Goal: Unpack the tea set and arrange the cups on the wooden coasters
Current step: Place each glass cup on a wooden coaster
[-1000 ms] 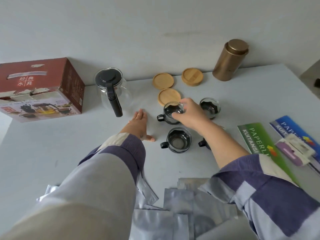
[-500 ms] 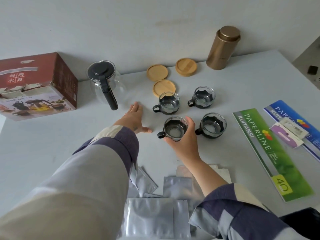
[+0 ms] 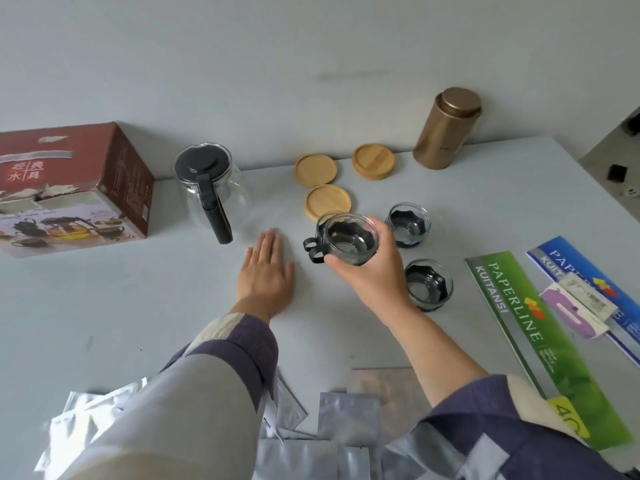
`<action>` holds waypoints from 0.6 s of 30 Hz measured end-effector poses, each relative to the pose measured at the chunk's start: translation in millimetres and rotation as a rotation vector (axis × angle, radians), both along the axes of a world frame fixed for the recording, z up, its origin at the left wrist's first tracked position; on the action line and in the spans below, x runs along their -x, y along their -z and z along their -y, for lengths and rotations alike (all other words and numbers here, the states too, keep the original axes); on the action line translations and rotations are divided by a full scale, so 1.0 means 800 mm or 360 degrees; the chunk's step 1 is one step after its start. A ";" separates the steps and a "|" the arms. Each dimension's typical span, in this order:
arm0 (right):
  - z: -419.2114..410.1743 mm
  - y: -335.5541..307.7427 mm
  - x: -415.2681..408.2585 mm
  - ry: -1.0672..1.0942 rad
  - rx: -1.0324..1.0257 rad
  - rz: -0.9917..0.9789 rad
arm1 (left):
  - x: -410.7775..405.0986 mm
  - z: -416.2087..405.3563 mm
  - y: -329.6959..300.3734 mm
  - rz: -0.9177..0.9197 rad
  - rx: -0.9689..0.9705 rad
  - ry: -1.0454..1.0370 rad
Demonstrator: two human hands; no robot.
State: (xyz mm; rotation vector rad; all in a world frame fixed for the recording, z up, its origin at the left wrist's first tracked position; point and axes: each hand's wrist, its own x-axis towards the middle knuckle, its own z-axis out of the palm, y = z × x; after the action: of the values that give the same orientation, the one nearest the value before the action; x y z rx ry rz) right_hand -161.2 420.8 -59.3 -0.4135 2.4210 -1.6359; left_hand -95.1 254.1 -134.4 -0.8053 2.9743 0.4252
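My right hand (image 3: 372,275) grips a glass cup with a black holder (image 3: 349,239) and holds it lifted above the table, partly hiding another cup (image 3: 320,227) behind it. Two more cups stand on the table, one at the back right (image 3: 408,225) and one nearer (image 3: 428,284). Three round wooden coasters lie behind them: the nearest (image 3: 328,201), the left one (image 3: 316,169) and the right one (image 3: 373,161). My left hand (image 3: 266,271) rests flat on the table, fingers straight, holding nothing.
A glass teapot with a black lid and handle (image 3: 211,192) stands left of the coasters. The red tea set box (image 3: 72,188) is at far left, a gold tin (image 3: 448,128) at the back. Paper pads (image 3: 540,341) lie right; silver pouches (image 3: 346,427) lie near me.
My right hand left the far cup, took hold of the nearer cup and lifted it off the table toward the coasters. My left hand stayed flat.
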 end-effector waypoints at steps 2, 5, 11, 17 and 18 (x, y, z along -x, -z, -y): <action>0.020 -0.016 0.031 -0.0007 0.0017 -0.0008 | -0.003 -0.002 0.008 -0.0121 0.0063 -0.0015; 0.056 -0.028 0.080 0.0004 -0.0020 -0.0025 | -0.004 -0.001 0.013 -0.0200 0.0133 -0.0036; 0.130 -0.008 0.165 -0.0057 -0.0166 -0.0151 | -0.004 0.002 0.015 -0.0241 0.0166 -0.0061; 0.171 0.025 0.208 -0.0059 -0.0338 -0.0171 | -0.004 0.002 0.014 -0.0244 0.0177 -0.0062; 0.173 0.028 0.211 -0.0044 -0.0366 -0.0175 | -0.005 0.001 0.013 -0.0248 0.0180 -0.0058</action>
State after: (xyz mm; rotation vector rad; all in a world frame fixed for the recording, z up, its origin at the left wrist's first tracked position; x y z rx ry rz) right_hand -329.9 282.1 -81.9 -0.5075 2.6322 -1.3355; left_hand -91.3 253.0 -145.1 -0.8760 3.1569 0.3385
